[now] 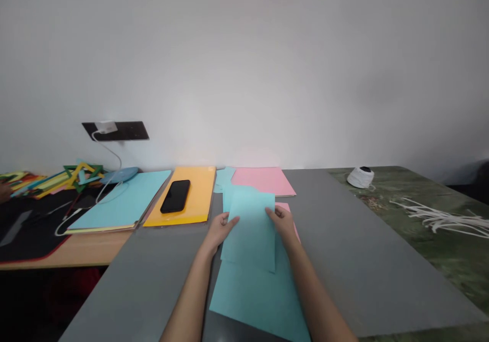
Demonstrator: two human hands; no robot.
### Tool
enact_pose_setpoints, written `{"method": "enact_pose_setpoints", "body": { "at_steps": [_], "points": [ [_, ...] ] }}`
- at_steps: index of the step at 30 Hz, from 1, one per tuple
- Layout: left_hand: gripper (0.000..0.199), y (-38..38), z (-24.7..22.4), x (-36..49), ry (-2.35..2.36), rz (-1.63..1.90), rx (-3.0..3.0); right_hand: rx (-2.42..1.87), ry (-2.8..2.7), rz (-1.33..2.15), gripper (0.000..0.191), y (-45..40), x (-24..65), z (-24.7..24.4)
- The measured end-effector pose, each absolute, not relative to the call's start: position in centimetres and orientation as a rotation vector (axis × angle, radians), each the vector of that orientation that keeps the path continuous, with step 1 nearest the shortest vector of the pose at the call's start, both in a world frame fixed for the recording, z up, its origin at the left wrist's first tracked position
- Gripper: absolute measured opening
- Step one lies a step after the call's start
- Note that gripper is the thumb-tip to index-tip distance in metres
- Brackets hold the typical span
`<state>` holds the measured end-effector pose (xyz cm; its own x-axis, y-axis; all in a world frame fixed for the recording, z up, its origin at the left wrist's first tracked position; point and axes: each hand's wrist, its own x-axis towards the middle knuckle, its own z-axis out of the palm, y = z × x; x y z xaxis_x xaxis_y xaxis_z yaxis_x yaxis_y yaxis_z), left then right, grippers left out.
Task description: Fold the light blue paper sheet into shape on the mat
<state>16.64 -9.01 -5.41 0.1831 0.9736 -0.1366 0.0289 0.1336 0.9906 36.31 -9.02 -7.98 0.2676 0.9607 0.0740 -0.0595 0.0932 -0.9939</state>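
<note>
My left hand [221, 228] pinches the left edge of a light blue sheet of paper [250, 235], thumb on top. On the opposite edge my right hand [283, 221] grips the same sheet between thumb and fingers. The sheet's far end looks curved. Beneath it lies a larger light blue sheet [260, 301], spread toward me. Pink paper [284, 208] shows from under the blue paper beside my right hand. Behind the held sheet are a pink sheet stack [263, 179] and light blue paper pieces [224, 178].
A black phone [175, 196] rests on a yellow paper pack [202, 194] to the left. Farther left are a blue paper stack [122, 202], a white cable [100, 192] and coloured strips [57, 181]. White cords [443, 217] and a white spool [360, 177] lie on the right.
</note>
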Motion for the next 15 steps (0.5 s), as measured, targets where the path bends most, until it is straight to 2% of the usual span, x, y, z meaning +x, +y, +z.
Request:
{"method": "enact_pose_setpoints", "body": {
  "at_steps": [3,6,9,12,15],
  "points": [
    [0.046,-8.8,-6.1,16.6,1.038,0.954,1.227,-1.187,-0.981,0.932,0.038,-9.1,36.0,-7.6],
    [0.043,-8.5,-6.6,16.6,1.043,0.99,1.227,-1.191,-0.985,1.092,0.05,-9.5,35.7,-7.0],
    [0.042,-8.4,-6.7,16.8,1.052,0.99,1.256,-1.165,-1.103,1.188,0.044,-9.9,35.6,-6.5],
    [0.043,-8.6,-6.4,17.1,1.089,1.014,1.323,-1.095,-1.264,1.307,0.05,-10.4,35.5,-6.1],
    [0.04,-8.9,-6.0,17.2,0.931,0.931,1.418,-1.009,-1.379,1.489,0.048,-10.9,35.4,-5.8]
  ]
}}
